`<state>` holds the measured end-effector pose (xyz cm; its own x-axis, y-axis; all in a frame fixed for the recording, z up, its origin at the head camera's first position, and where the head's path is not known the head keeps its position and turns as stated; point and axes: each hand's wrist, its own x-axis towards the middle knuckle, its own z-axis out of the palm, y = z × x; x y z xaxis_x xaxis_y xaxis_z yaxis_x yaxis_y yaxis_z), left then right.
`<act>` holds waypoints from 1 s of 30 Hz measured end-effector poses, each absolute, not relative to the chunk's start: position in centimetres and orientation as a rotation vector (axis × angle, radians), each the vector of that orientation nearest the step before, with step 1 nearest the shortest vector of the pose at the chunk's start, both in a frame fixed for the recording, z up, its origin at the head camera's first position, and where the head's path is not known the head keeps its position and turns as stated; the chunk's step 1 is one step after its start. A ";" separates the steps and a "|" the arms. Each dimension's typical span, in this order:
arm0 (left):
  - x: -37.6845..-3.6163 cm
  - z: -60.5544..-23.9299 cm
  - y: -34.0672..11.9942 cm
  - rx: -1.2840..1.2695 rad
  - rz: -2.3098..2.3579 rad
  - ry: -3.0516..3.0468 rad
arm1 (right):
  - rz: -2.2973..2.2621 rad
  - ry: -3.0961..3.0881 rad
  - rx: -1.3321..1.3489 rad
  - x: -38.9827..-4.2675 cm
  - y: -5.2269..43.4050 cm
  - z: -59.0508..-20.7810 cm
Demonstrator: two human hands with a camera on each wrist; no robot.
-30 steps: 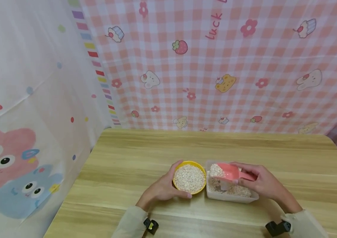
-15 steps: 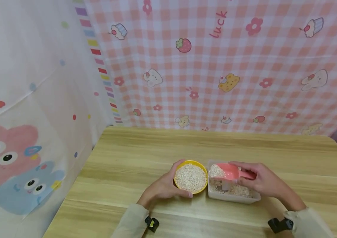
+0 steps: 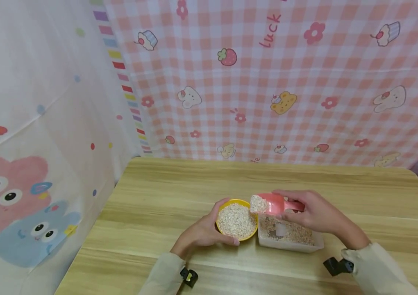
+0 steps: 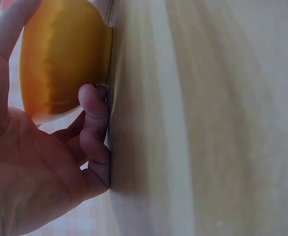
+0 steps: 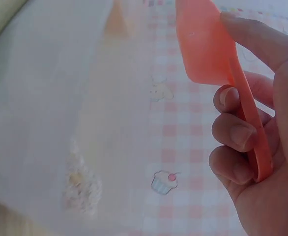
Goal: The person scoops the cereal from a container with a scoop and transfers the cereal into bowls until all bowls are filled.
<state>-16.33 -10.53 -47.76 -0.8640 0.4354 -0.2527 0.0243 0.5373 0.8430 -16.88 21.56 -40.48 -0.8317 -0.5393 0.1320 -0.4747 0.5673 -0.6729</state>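
A yellow bowl (image 3: 239, 201) full of oat flakes (image 3: 235, 223) stands on the table. My left hand (image 3: 207, 230) holds its left side, thumb along the near rim. In the left wrist view, the left hand (image 4: 36, 162) curls beside the bowl's orange-yellow wall (image 4: 68, 54). My right hand (image 3: 316, 211) grips a pink scoop (image 3: 276, 204) by its handle. Flakes heap at the scoop's tip, above the bowl's right rim. In the right wrist view, the right hand (image 5: 276, 113) wraps its fingers round the handle of the scoop (image 5: 205, 44).
A translucent plastic box (image 3: 290, 246) with more flakes stands right of the bowl, close against it. Its cloudy wall (image 5: 41, 98) fills the left of the right wrist view. The wooden table (image 3: 157, 188) meets a pink checked cloth (image 3: 201, 123) behind.
My right hand has lifted the loaded scoop out of the box and carried it left to the bowl's rim. The left hand and bowl stay in place.
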 end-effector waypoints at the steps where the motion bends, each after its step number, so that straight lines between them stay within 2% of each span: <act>1: -16.3 -47.7 -10.5 0.373 1.272 2.341 | -1.114 2.704 -0.888 -16.9 21.4 -40.3; 30: -16.5 -47.6 -10.6 0.406 1.270 2.333 | -0.409 3.082 -1.399 -17.6 17.0 -38.8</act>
